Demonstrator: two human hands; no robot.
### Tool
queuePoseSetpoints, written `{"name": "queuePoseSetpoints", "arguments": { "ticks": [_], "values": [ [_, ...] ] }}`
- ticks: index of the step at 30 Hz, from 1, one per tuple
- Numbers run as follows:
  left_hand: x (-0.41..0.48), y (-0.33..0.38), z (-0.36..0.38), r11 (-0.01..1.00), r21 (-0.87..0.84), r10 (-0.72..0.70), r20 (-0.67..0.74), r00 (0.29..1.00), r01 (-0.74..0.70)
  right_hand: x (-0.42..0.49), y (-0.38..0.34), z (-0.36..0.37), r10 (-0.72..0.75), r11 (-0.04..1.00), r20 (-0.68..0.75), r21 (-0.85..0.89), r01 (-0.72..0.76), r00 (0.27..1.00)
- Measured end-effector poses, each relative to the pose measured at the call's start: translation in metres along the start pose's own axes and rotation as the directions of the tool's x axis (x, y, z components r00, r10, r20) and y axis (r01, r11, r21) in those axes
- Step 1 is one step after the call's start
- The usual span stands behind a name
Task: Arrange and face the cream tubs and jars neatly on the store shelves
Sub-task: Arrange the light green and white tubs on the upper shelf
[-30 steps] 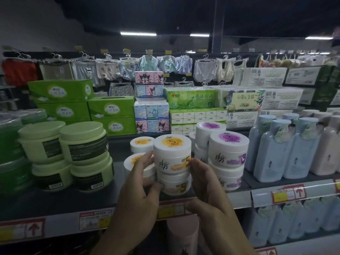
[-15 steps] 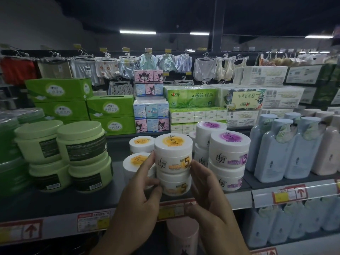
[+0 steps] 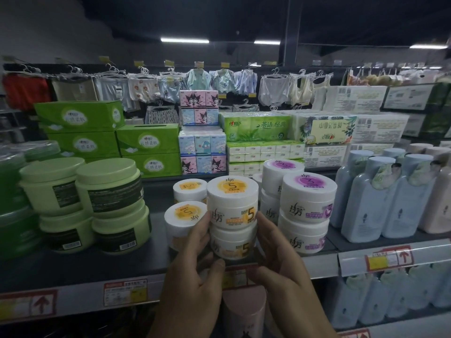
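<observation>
Two white cream jars with orange "5" labels stand stacked at the shelf's front, the upper jar (image 3: 231, 203) on the lower jar (image 3: 234, 242), both labels facing me. My left hand (image 3: 192, 276) grips the stack's left side, fingertips on the upper jar and thumb under the lower one. My right hand (image 3: 280, 272) grips the right side the same way. Two more orange-lid jars (image 3: 184, 215) sit just left and behind. Purple "3" jars (image 3: 307, 196) are stacked to the right.
Pale green tubs (image 3: 107, 184) are stacked in twos at the left, with dark green tubs beyond. Blue and pink bottles (image 3: 366, 198) crowd the right. Tissue packs fill the back. The shelf edge (image 3: 73, 298) carries price tags; more bottles stand on the shelf below.
Both hands stay on the orange-label stack. My left fingers have drawn in closer against the stack. The jars have barely moved.
</observation>
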State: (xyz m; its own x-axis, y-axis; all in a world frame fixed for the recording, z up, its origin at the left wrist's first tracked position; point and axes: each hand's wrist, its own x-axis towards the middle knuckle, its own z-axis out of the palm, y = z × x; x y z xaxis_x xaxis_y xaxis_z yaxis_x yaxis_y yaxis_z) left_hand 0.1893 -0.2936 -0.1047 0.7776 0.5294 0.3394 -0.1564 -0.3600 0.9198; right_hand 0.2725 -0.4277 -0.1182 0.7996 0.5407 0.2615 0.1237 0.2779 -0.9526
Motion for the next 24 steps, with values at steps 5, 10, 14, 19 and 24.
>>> {"name": "queuePoseSetpoints", "arguments": {
  "ticks": [5, 10, 14, 19, 24],
  "values": [
    [-0.006, -0.003, 0.014, 0.998, -0.054, -0.012, -0.050, 0.999, 0.010, 0.002, -0.001, -0.005, -0.008, 1.000, 0.023, -0.015, 0.009, 1.000],
    [-0.015, -0.002, 0.031, 0.997, -0.077, 0.016, -0.088, 0.996, -0.023, 0.006, -0.009, -0.013, -0.042, 0.998, 0.067, -0.052, 0.045, 0.997],
    [-0.017, -0.003, 0.036, 0.996, -0.056, 0.066, -0.121, 0.990, -0.073, 0.009, -0.012, -0.018, -0.046, 0.997, 0.105, -0.058, 0.053, 0.993],
    [-0.014, -0.008, 0.035, 0.997, -0.021, 0.078, -0.089, 0.993, -0.080, 0.009, -0.012, -0.020, -0.059, 0.996, 0.097, -0.053, 0.065, 0.994],
    [-0.015, -0.008, 0.035, 0.996, -0.056, 0.065, -0.036, 0.997, -0.067, 0.008, -0.012, -0.019, -0.038, 0.998, 0.097, -0.048, 0.043, 0.995]
  ]
}}
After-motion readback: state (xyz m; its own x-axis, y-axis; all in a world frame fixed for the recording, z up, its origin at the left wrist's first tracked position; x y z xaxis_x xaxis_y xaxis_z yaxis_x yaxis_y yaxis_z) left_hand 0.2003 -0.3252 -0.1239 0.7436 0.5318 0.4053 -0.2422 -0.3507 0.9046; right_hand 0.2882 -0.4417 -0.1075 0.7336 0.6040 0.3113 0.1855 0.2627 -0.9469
